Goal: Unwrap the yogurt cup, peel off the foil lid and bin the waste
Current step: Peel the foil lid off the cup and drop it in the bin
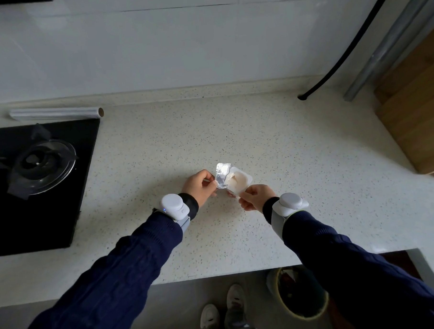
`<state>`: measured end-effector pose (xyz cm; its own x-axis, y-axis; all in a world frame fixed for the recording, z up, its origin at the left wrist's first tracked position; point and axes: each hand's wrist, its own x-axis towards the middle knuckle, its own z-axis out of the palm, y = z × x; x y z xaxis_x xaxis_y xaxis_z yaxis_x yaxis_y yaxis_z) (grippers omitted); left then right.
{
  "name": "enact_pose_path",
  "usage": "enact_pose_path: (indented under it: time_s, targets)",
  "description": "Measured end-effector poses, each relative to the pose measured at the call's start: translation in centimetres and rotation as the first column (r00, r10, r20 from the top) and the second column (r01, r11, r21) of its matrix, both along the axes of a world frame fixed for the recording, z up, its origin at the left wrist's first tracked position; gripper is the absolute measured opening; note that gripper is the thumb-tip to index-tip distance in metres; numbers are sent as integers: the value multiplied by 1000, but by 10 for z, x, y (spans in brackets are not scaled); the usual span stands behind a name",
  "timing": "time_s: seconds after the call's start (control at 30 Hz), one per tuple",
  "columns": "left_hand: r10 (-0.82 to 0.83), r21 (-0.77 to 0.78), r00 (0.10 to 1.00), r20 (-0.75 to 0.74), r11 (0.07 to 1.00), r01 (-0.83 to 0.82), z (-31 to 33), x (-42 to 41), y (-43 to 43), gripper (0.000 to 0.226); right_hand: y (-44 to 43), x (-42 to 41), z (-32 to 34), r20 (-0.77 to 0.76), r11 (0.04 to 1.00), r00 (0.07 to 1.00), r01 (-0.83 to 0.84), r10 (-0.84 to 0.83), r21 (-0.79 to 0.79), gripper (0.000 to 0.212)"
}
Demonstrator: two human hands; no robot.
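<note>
**Foil lid folded back, cup held over the tabletop**

Nearest to me, below the tabletop edge, I see a round bin (300, 295) on the floor with dark contents inside, and a pair of light shoes (223, 310) just to its left.

Moving up, both dark blue sleeves reach in over the speckled tabletop (272, 142), each wrist wearing a white band device. My right hand (254, 197) has its grip closed on the near right corner of the yogurt cup (239, 181), thumb and fingers pinching the white plastic rim. My left hand (199, 186) has its grip pinched shut on the foil lid (222, 176), holding its left edge. The lid is folded back to the left, silver underside up, and it seems still joined to the cup along the cup's left side. The pale yogurt surface shows open in the cup. I cannot tell whether the cup rests on the tabletop or is held just above it.

Farther left, a black hob (70, 195) with a gas burner (43, 167) is set in the tabletop. Behind it lies a roll of cling film (57, 113) against the wall. At the far right, a wooden board (415, 116) leans, with a black cable (350, 46) and a metal pipe (389, 37) running up the wall.
</note>
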<state>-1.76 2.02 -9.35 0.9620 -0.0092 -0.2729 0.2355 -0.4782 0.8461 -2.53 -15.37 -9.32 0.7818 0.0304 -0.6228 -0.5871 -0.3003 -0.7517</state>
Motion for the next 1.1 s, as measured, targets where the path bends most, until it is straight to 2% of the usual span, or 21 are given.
enact_pose_path:
  time_s: [0.13,0.3,0.63,0.73,0.83,1.0,1.1]
  targets:
    - [103,-10,995,-9,995,-103,-3,-3,-10,7,1,-2,0,-2,1000,1000,12,-12,-12,27]
    - [225,-158,974,-35,961,-228,-2,-6,-16,8,1,-2,0,-3,1000,1000,27,-27,-1,27]
    - [248,-190,969,-13,950,-246,-8,-7,-15,7,1,-4,-3,3,997,997,72,-73,32,27]
    - [263,-178,965,-9,949,-260,-11,-7,-15,9,2,-6,-4,12,993,995,97,-98,64,23]
    - [250,-76,968,36,966,-247,-12,-6,-14,9,1,-7,-6,30,993,994,106,-107,53,12]
    - [202,-15,979,40,979,-201,-12,-10,-17,11,-5,-2,-7,45,983,982,180,-181,26,24]
    - [196,-22,980,35,981,-195,-13,-14,-23,10,-6,-2,-8,33,968,969,244,-247,62,28]
